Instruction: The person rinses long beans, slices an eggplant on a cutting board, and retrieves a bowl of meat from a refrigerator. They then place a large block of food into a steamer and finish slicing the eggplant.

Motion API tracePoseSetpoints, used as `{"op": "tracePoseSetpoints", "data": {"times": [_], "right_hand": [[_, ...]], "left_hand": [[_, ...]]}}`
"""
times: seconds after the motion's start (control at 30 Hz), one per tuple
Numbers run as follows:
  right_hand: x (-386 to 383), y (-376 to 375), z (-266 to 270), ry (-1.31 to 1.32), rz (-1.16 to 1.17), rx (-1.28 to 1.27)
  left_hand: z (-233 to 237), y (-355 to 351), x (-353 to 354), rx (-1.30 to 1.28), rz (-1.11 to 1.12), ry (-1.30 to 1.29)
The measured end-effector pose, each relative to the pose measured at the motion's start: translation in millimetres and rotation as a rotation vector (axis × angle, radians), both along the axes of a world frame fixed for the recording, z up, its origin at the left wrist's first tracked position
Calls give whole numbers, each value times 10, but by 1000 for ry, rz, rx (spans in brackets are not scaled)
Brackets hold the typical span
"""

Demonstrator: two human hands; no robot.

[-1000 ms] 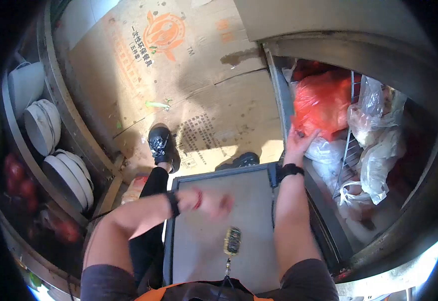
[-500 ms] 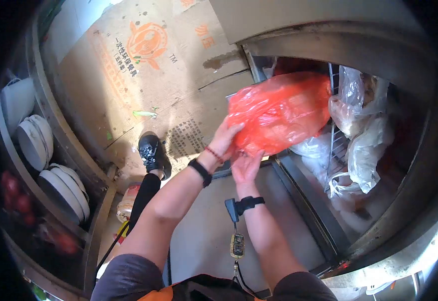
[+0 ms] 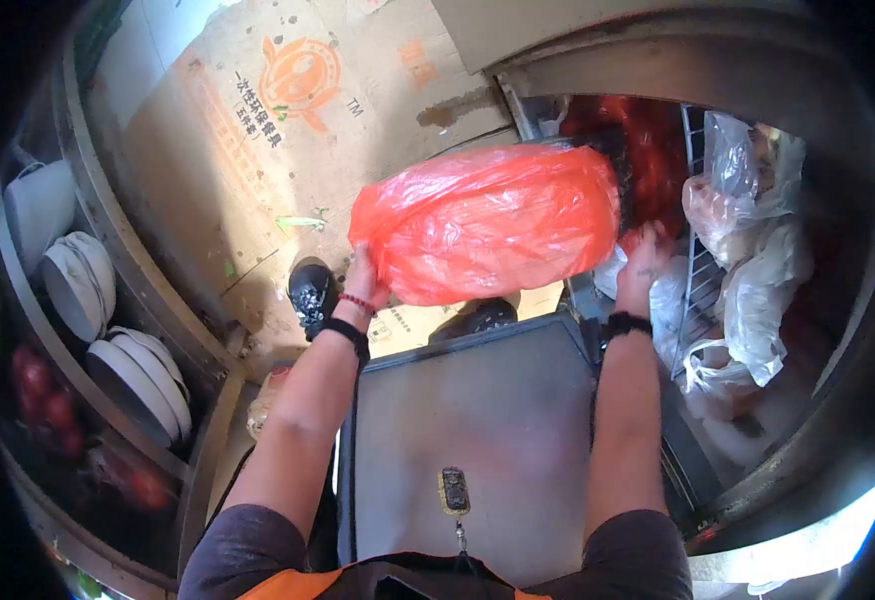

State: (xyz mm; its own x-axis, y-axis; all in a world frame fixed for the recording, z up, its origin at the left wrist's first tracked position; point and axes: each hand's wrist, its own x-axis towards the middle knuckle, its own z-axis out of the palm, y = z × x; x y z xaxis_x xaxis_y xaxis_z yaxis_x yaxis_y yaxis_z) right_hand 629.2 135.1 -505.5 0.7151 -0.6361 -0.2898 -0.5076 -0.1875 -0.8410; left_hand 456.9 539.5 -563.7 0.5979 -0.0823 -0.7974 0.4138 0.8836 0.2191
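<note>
A large, full red plastic bag [image 3: 487, 222] hangs in the air in front of the open fridge compartment [image 3: 717, 300]. My left hand [image 3: 365, 276] grips its lower left end. My right hand [image 3: 645, 262] holds its right end near the wire shelf [image 3: 697, 280]. The bag is outside the compartment, above the open steel door [image 3: 467, 410]. Behind it, more red bags [image 3: 652, 150] stay inside the fridge.
Clear and white plastic bags [image 3: 757, 290] fill the fridge's right side. Flattened cardboard [image 3: 287, 130] covers the floor, with my black shoes [image 3: 312, 290] on it. White bowls [image 3: 107, 330] stand stacked on a metal shelf at left, with red produce [image 3: 42, 400] below.
The red bag has come further out of the fridge and moved left. My left hand slid to its left end and my right hand moved to its right end.
</note>
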Motion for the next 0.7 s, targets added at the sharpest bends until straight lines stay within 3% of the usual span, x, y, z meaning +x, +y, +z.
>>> {"op": "tracePoseSetpoints", "data": {"times": [0.13,0.2,0.27,0.37,0.47,0.6,0.7], "right_hand": [[507,-92,-284,304,474,-149],[552,-149,-299,430,490,-11],[631,273,151,476,289,301],[688,133,-10,606,356,240],[620,183,-101,418,404,73],[357,109,-225,443,483,-237],[93,712,334,334,479,-11]], "left_hand": [[43,-24,352,-55,69,67],[-67,-33,392,-70,84,72],[-176,-28,424,-73,91,90],[-214,-37,399,-55,63,112],[-245,-30,345,-23,38,98],[-43,240,65,12,120,177],[274,710,-193,189,143,138]]}}
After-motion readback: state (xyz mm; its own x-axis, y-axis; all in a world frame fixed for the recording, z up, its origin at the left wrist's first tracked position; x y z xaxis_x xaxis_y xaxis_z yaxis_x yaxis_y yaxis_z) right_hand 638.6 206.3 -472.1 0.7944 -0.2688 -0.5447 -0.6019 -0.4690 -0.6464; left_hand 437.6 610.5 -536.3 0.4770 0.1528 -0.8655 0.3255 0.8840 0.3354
